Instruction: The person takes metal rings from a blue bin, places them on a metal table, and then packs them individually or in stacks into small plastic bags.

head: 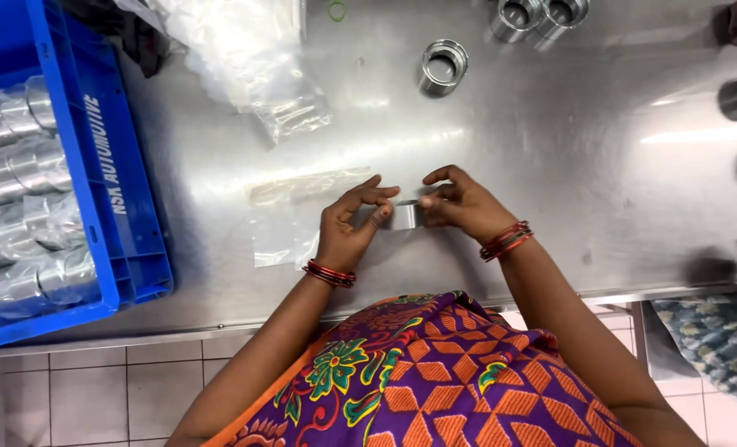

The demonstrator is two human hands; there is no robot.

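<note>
Both hands pinch one metal sleeve (405, 215) over the steel table (551, 165), left hand (348, 228) and right hand (460, 205) at either end, flat bag (290, 219) beside it unfilled, crate (95, 165) packed with wrapped sleeves, loose ring (444, 66) waiting.

Blue crate (108, 199) of wrapped metal sleeves (21, 207), clear bags (252, 58), loose steel ring (444, 66)

Head view, straight down, close
</note>
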